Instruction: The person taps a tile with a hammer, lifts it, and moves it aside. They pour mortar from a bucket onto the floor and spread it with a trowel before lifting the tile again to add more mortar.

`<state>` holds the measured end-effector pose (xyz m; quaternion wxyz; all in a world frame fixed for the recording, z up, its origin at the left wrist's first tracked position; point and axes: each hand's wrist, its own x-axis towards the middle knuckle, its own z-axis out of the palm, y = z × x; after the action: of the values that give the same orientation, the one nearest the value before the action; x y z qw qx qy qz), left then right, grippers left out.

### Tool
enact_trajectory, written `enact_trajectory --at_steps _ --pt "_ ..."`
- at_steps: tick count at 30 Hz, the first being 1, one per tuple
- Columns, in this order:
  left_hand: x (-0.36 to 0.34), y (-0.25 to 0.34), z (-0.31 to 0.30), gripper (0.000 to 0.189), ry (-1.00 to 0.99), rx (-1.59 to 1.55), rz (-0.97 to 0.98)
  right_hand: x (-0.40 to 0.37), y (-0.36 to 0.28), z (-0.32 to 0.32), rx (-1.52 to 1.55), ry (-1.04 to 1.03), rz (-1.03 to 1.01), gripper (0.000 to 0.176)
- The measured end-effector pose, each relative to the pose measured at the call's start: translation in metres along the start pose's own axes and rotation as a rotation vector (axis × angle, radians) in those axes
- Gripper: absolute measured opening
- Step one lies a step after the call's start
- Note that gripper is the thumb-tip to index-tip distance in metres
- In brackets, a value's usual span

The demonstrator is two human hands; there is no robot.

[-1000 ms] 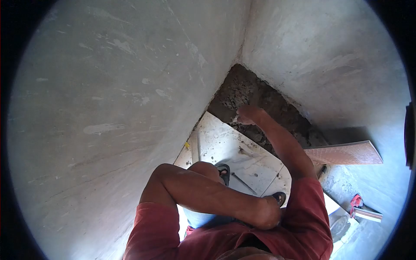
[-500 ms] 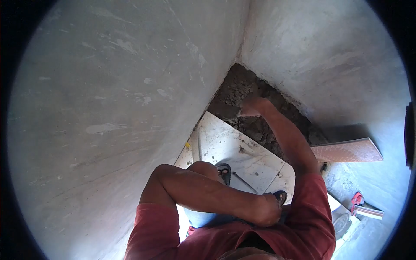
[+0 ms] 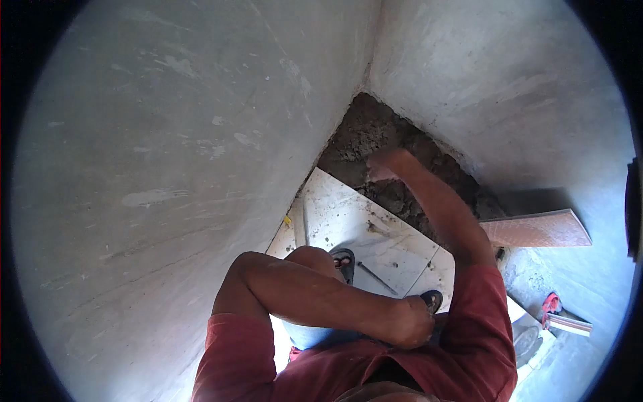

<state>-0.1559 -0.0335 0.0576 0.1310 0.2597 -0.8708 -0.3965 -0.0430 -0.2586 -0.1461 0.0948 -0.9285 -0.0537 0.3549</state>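
Observation:
I squat on white floor tiles [image 3: 345, 218] in a corner between two plastered walls. My right hand [image 3: 382, 163] reaches forward onto the dark, lumpy mortar bed [image 3: 365, 130] that fills the corner beyond the tile edge. Its fingers are curled down against the mortar, and anything inside them is hidden. My left forearm lies across my knees, and my left hand [image 3: 413, 323] rests loosely closed on my right knee with nothing in it.
A thin metal rod [image 3: 376, 278] lies on the tile between my sandals [image 3: 345, 258]. A yellow spacer [image 3: 289, 221] sits at the left wall. A brown tile [image 3: 536, 229] lies at the right, and a red-handled tool [image 3: 556, 311] lies below it.
My right hand has moved a little farther into the corner across the mortar. My left arm has stayed on my knees.

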Motion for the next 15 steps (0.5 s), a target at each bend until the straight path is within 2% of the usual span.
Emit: enact_trajectory --at_steps 1,4,9,11,14,15 --pt "0.0 0.0 0.0 0.015 -0.015 0.011 -0.007 -0.018 -0.013 -0.026 0.117 -0.094 0.19 0.028" --pt "0.002 0.002 -0.007 0.014 -0.054 0.017 -0.014 -0.026 -0.017 -0.016 0.02 0.012 0.276 0.027" --pt "-0.004 0.004 -0.013 0.014 -0.017 -0.044 -0.044 -0.077 -0.015 0.051 -0.006 0.026 0.227 0.025" --pt "-0.002 0.0 -0.005 0.016 -0.038 -0.094 -0.056 -0.088 -0.017 0.041 -0.057 0.047 0.228 0.025" --pt "-0.001 -0.001 0.001 0.016 0.027 -0.076 0.006 -0.087 -0.022 0.025 -0.144 -0.091 0.247 0.027" --pt "0.0 0.0 0.001 0.016 0.023 -0.078 0.013 -0.081 -0.025 0.023 -0.084 0.016 0.257 0.028"
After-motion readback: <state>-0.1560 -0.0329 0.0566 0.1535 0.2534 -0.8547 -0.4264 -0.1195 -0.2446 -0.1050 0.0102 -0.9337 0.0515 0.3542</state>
